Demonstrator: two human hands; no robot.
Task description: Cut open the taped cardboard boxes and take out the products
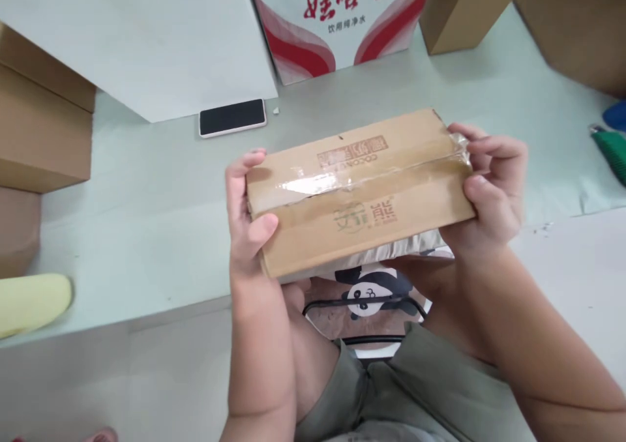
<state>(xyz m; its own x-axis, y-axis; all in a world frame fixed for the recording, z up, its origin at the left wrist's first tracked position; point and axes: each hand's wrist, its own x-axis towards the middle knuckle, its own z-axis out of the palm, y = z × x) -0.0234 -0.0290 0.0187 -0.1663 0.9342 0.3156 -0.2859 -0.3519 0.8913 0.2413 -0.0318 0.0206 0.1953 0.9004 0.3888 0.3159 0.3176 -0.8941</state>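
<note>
Left hand (247,223): grip closed on the left end of the cardboard box (359,191). The thumb is pressed on the near face and the fingertips are hooked over the far top edge.

Right hand (493,188): grip closed on the right end. The thumb lies against the near corner, and the fingers curl at the end where the clear tape (342,180) wraps over.

The box is held in the air between the two hands, above the person's lap and clear of the surface (161,188). Its long axis runs left to right, the right end slightly farther away. Holding it by the ends probably serves to leave the taped seam and printed top face uncovered and turned up for viewing.

Both forearms rise from the lower edge of the view, elbows bent, wrists turned inward toward the box ends.

Below the box, a panda print (366,292) shows on an item in the lap. On the surface beyond lie a dark phone (233,117), a red-and-white printed carton (342,18) and brown cartons (39,129) at the left.
</note>
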